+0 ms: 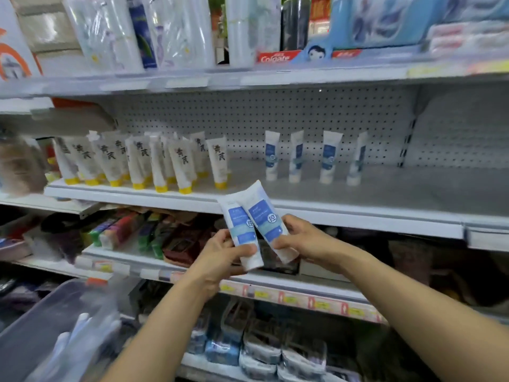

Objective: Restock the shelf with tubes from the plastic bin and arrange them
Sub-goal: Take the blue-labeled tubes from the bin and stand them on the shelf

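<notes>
My left hand (220, 257) grips a white tube with a blue label (239, 224) near its cap end. My right hand (303, 238) grips a second, matching tube (264, 213) that leans against the first. Both tubes are held just below the front edge of the middle shelf (358, 194). On that shelf several identical blue-label tubes (327, 155) stand cap-down in a spaced row. The clear plastic bin (55, 326) sits at the lower left with more white tubes (82, 334) blurred inside.
Several white tubes with yellow caps (137, 161) crowd the left part of the same shelf. A pegboard back panel (275, 114) lies behind. Boxed goods (154, 232) fill the shelf below, packaged items (261, 343) the lowest one, and toothpaste packs (275, 57) the shelf above.
</notes>
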Tool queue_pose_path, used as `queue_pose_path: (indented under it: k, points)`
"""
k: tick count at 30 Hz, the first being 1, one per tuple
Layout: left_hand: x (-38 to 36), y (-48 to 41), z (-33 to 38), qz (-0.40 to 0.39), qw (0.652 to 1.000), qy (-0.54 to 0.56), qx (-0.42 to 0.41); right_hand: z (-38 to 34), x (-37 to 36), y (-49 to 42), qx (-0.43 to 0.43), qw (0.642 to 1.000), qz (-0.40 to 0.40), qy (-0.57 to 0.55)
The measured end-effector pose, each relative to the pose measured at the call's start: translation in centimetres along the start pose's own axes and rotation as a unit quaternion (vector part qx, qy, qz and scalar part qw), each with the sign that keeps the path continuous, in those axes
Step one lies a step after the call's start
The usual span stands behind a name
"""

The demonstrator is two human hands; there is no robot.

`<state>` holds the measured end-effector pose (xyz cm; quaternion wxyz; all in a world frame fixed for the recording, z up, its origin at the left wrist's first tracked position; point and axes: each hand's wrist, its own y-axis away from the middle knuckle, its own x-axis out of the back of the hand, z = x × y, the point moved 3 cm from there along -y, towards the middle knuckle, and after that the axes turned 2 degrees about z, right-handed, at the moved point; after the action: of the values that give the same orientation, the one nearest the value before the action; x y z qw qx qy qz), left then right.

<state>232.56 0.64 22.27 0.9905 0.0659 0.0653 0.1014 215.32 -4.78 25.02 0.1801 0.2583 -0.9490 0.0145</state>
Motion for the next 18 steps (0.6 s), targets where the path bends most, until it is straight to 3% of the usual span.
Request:
queue_pose_path:
  k: [12, 18]
  points:
    - [-18.0, -1.7, 1.6, 0.004, 0.999, 0.002, -0.051, 3.5, 16.8, 3.9, 0.030, 0.999, 0.019, 0.035]
    - [-22.2, -4.0, 3.2, 0.003, 0.998, -0.011, -0.067, 4.5, 22.8, 3.1, 0.057, 0.993, 0.104, 0.004]
